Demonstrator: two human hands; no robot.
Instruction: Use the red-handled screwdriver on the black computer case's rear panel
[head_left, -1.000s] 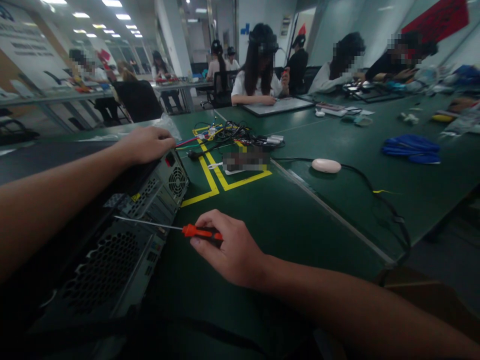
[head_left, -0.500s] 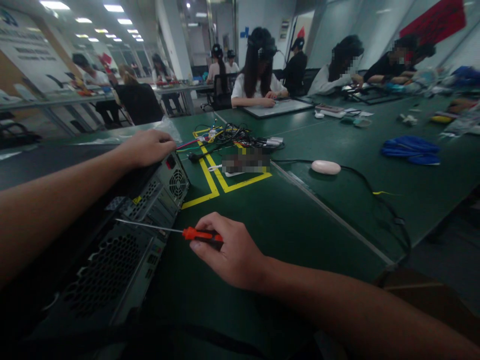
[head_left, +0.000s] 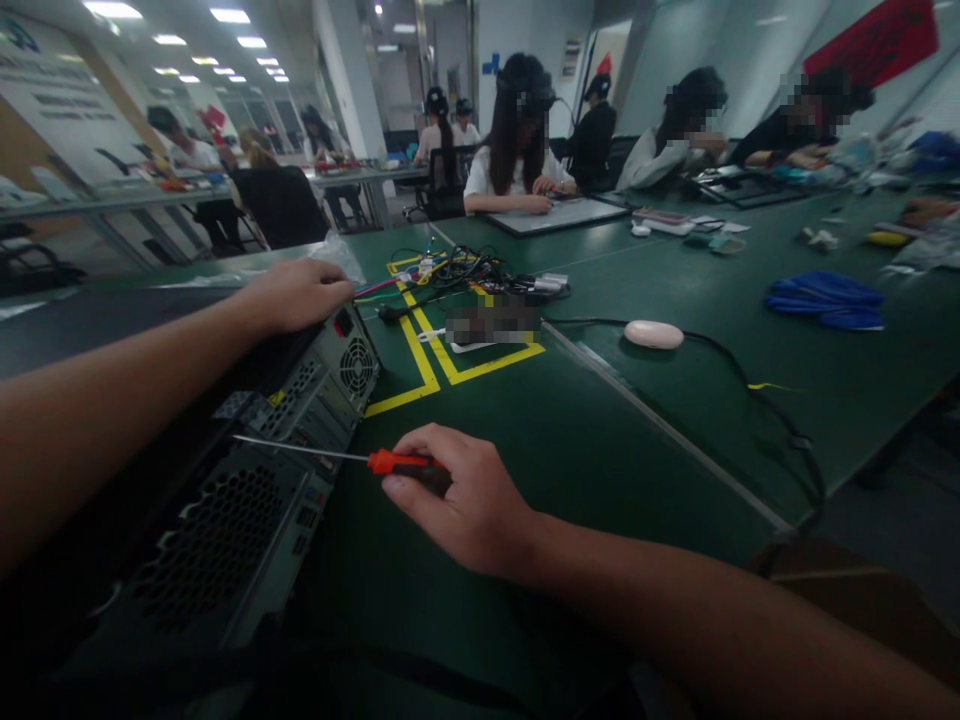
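Item: orange-handled, thin-shafted steel screwdriver (head_left: 352, 458), clenched in my right hand (head_left: 465, 505), shaft pointing left at grey metal computer case (head_left: 247, 520) (rear panel); my left hand (head_left: 296, 293) flat on top.

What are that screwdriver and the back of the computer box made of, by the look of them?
The screwdriver: a thin, bright shaft, likely steel, and an orange and black handle, probably plastic or rubber. The computer case: its rear panel looks like dull grey sheet metal, punched with honeycomb vent holes.

screwdriver (head_left: 352, 459) against computer case (head_left: 247, 500)
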